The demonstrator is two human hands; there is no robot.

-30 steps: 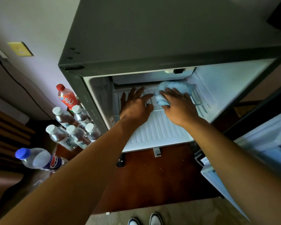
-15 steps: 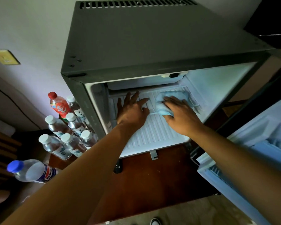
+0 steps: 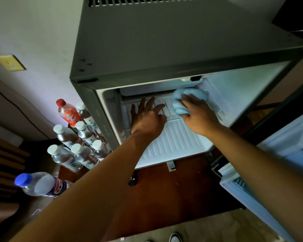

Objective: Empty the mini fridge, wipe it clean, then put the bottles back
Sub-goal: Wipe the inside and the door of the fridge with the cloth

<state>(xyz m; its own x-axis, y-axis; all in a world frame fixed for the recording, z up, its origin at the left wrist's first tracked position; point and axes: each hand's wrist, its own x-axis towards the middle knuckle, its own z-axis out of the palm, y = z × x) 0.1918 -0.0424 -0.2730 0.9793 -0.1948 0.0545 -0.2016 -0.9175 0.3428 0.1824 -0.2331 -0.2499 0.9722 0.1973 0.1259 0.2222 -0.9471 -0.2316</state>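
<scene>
Wiping is what's going on inside the mini fridge (image 3: 164,41), which sits emptied with its ribbed floor braced by the flat, spread left hand (image 3: 147,117). Compared with a second ago, the blue cloth (image 3: 187,98), bunched under the right hand (image 3: 198,114), has been pushed deeper toward the back right corner. So cleaning is judged nearly through, and the bottles (image 3: 77,138) are parked outside by the left wall, waiting to be put back.

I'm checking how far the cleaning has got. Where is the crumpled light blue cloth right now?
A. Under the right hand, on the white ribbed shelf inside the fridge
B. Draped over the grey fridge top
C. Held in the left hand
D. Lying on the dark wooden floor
A: the right hand grips the crumpled light blue cloth on the white ribbed shelf, while the left hand lies flat beside it.
</scene>
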